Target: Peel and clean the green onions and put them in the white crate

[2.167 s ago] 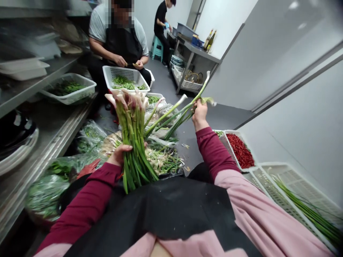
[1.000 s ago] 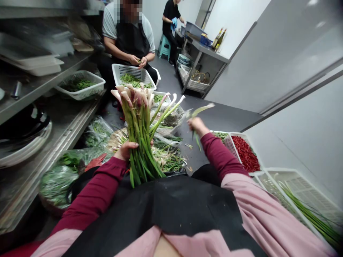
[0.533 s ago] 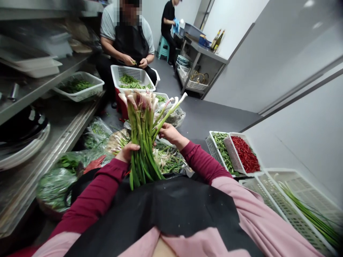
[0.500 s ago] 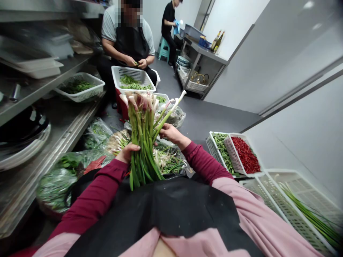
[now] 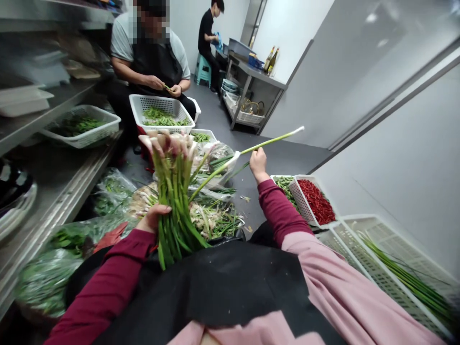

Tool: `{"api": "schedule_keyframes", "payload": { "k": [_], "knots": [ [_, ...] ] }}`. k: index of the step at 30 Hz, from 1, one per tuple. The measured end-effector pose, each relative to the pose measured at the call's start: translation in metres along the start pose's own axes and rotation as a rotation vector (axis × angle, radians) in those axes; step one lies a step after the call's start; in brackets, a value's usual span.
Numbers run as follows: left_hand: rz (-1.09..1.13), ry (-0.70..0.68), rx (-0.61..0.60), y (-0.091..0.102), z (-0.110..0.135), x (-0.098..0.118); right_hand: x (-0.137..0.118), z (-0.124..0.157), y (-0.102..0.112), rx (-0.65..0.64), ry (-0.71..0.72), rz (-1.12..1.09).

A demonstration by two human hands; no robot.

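My left hand [image 5: 154,216] is closed around a thick bunch of green garlic [image 5: 176,191], white and purplish bulbs up and green leaves down in front of my apron. One or two stalks lean out of the bunch to the right. To the right of it, my right hand [image 5: 258,164] is closed on a single long stalk [image 5: 273,139], its white end pointing up and right and its green leaves trailing left. Beneath the bunch lies a heap of trimmings [image 5: 215,220]. More stalks with roots [image 5: 142,201] lie to the left of it.
A co-worker [image 5: 151,57] sits ahead, behind a white basket [image 5: 134,108] of green pods. Another person [image 5: 208,36] is farther back by a steel table [image 5: 257,76]. At right stand a basket of red chillies [image 5: 318,201] and a crate with long green stalks [image 5: 402,268]. Steel shelves [image 5: 53,201] run along the left.
My right hand has moved away from the bunch to the right, drawing out a single stalk. The bunch in my left hand sits further left in view, as the whole scene has shifted left.
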State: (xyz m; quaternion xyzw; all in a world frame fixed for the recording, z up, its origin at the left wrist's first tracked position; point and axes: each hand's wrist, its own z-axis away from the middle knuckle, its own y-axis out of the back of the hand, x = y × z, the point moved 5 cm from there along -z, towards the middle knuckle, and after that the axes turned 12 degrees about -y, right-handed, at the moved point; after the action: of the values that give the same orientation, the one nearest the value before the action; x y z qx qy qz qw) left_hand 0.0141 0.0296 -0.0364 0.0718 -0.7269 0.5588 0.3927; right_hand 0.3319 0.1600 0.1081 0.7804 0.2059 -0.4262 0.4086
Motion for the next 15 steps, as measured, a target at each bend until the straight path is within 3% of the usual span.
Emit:
{"api": "schedule_keyframes", "payload": {
  "k": [3, 6, 10, 12, 15],
  "knots": [
    [0.044, -0.077, 0.015, 0.001, -0.004, 0.006, 0.009, 0.014, 0.003, -0.068, 0.049, 0.087],
    [0.045, -0.111, 0.009, -0.008, -0.015, 0.008, 0.014, 0.07, -0.029, -0.236, 0.077, 0.111],
    [0.028, -0.044, 0.038, -0.016, -0.027, 0.0, 0.003, 0.143, -0.075, -0.441, 0.081, -0.01],
    [0.033, -0.008, 0.093, -0.015, -0.028, -0.004, -0.005, 0.16, -0.089, -0.511, 0.052, -0.072],
    [0.056, 0.028, 0.186, -0.007, -0.024, -0.008, -0.015, 0.165, -0.098, -0.585, 0.055, -0.05]
  ]
}}
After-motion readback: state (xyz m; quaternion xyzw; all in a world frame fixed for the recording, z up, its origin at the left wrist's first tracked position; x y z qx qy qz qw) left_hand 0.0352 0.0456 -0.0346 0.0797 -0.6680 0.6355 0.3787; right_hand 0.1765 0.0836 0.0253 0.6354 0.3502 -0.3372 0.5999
